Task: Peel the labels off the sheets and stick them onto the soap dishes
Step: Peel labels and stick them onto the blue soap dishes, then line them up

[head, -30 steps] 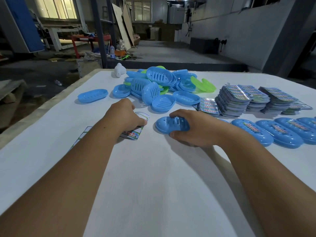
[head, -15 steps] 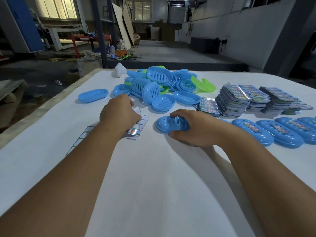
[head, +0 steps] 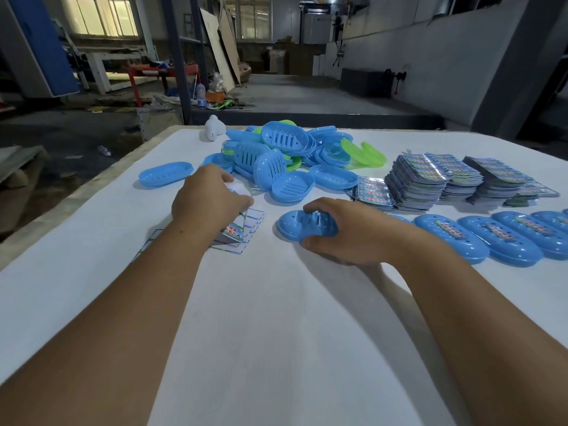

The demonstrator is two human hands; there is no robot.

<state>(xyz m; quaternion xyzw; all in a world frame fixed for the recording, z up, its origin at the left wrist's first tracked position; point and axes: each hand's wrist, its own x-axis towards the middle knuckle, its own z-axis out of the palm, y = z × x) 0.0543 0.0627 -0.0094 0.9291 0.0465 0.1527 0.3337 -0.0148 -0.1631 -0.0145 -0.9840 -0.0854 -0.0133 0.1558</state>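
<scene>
Two hands busy: left hand (head: 205, 199) pinches label sheet (head: 242, 229) on white table (head: 276, 333), right hand (head: 353, 232) grips upturned blue soap dish (head: 302, 224).

Dim workshop daylight enters through bright, washed-out windows (head: 98, 16) far beyond the fingers, leaving the white table (head: 276, 333) evenly lit with soft shadows under both forearms, while wide-angle distortion bends the edges and the background stays murky, slightly soft.
</scene>
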